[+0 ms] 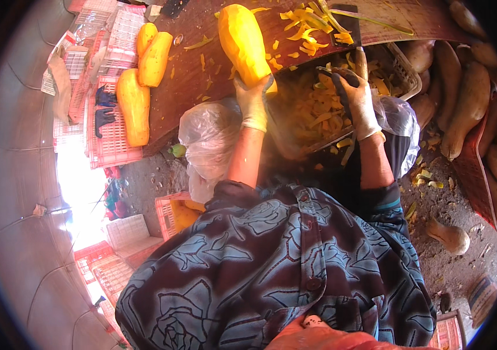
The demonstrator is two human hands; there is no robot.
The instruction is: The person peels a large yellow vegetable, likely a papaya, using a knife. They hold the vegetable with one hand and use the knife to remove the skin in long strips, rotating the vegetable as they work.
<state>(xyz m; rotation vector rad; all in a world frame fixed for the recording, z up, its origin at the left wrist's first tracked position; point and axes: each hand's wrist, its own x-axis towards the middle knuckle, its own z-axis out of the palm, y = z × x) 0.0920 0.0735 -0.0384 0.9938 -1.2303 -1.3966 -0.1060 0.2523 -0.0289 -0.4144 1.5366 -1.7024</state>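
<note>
My left hand (pixel 252 103), in a white glove with a dark palm, grips the lower end of a peeled yellow squash (pixel 243 43). The squash lies slanted over the edge of a reddish-brown wooden board (pixel 187 74). In my right hand (pixel 357 98), gloved the same way, is a small dark hand tool, seemingly a peeler (pixel 323 69), mostly hidden by the fingers. Just beyond that hand, the wooden handle (pixel 361 62) of a cleaver juts over the board's edge, its dark blade (pixel 349 26) partly under peelings. Beneath my hands stands a crate (pixel 412 83) of orange peelings.
Several peeled squashes (pixel 134 107) rest at the left on the board and a pink plastic crate (pixel 115 151), beside dark gloves (pixel 105 118). Unpeeled squashes (pixel 467 109) are heaped at the right; one squash (pixel 449 236) lies on the ground. Plastic bags (pixel 209 135) cover my knees.
</note>
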